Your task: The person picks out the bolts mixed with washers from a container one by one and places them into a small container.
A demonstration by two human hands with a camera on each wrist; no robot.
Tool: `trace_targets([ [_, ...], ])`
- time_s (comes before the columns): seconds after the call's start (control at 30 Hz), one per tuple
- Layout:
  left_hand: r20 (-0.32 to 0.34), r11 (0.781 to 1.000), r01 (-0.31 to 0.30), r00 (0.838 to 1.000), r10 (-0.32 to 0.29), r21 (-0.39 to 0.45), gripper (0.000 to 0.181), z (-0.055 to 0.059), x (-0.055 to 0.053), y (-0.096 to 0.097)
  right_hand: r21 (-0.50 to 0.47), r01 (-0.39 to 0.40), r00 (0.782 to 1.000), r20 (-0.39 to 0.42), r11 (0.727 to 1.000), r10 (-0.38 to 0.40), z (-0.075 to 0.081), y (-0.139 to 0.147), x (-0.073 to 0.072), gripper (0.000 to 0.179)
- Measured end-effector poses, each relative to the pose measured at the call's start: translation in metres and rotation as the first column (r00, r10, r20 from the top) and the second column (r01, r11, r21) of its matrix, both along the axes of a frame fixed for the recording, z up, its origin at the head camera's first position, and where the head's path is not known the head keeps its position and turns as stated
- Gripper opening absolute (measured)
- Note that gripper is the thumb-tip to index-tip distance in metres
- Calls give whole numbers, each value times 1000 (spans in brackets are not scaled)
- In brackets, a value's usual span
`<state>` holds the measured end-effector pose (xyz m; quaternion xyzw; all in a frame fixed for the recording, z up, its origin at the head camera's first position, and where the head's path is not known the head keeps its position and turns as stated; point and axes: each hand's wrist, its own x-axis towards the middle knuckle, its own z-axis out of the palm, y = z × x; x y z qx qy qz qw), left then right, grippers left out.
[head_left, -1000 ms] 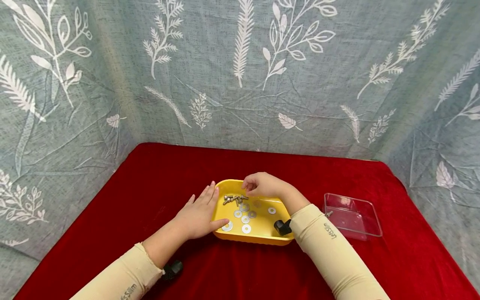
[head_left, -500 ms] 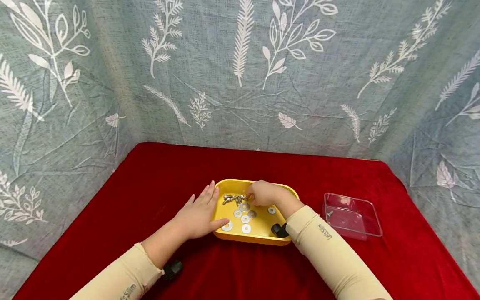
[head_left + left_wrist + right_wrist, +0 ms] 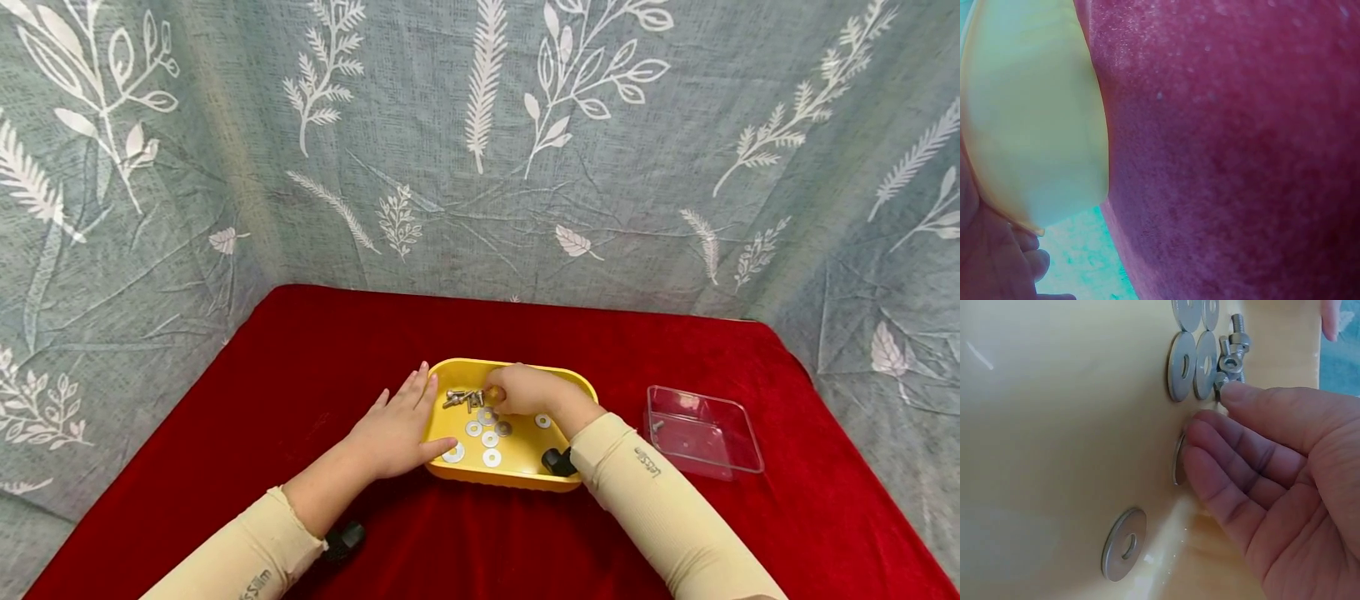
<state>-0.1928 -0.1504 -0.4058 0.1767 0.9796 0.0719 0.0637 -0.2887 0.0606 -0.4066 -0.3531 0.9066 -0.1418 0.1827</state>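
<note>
A shallow yellow tray [image 3: 498, 479] holds a small heap of socket-head bolts [image 3: 457, 400] and several flat metal washers [image 3: 491, 464]. My left hand [image 3: 393, 429] rests at the tray's left side, fingers straight, thumb reaching over the rim. In the left wrist view its fingertips [image 3: 1036, 262] show beside the pale outer wall [image 3: 1035, 112]. My right hand [image 3: 528, 390] is inside the tray, its curled fingers at the right of the heap. Up close, the right thumb tip meets a bolt [image 3: 1221, 381]; the index finger is hidden, so I cannot tell whether they pinch it.
Off to the right stands a clear plastic box [image 3: 753, 433] with one bolt [image 3: 657, 426] inside. Red cloth [image 3: 360, 333] covers the table, and a patterned grey-green curtain [image 3: 435, 225] hangs behind. Washers [image 3: 1113, 559] lie below the right fingers in the right wrist view.
My right hand has lowered into the tray and curled in at the bolts, then shifted slightly left. A few bolts in the heap have moved. The left hand stays put.
</note>
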Motion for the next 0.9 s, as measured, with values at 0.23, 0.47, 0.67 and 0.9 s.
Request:
trace_targets([
  [0.23, -8, 1000, 3, 1000, -3, 10, 93, -1, 0, 1, -13, -9, 1000, -11, 1000, 9, -8, 0, -4, 28],
  [0.47, -12, 1000, 7, 1000, -7, 11, 92, -2, -2, 2, -39, 8, 1000, -1, 999, -8, -11, -1, -4, 29],
  [0.67, -9, 1000, 7, 1000, -7, 17, 91, -3, -2, 1, -62, 18, 1000, -3, 998, -19, -18, -5, -6, 28],
  [0.9, -6, 1000, 2, 1000, -2, 23, 91, -3, -2, 2, -55, 13, 999, -36, 998, -15, -21, -8, -8, 19],
])
